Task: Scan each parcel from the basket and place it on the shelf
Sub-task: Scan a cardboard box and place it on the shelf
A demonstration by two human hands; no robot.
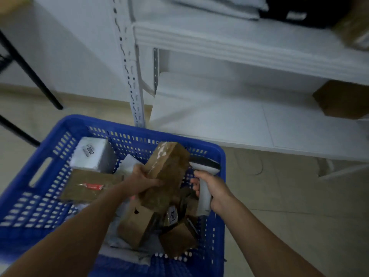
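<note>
The left hand (142,180) grips a long brown parcel (166,172) by its left side, thumb on top and fingers curled under it, and lifts it clear of the pile inside the blue basket (40,196), over the basket's right half. I judge it is held up like this so a face can be offered to the scanner (205,176). The right hand (216,189) has its fingers wrapped tight round the scanner's white handle by the basket's right rim, with the scanner's head aimed left at the parcel and partly hidden behind it. The parcel's long axis runs from the near middle of the basket up towards the far right corner, raised end pointing at the white shelf (219,118). No label shows on the visible faces. A white parcel (91,154) sits in the far left corner, and a flat brown one (89,184) beside it, both waiting their turn
</note>
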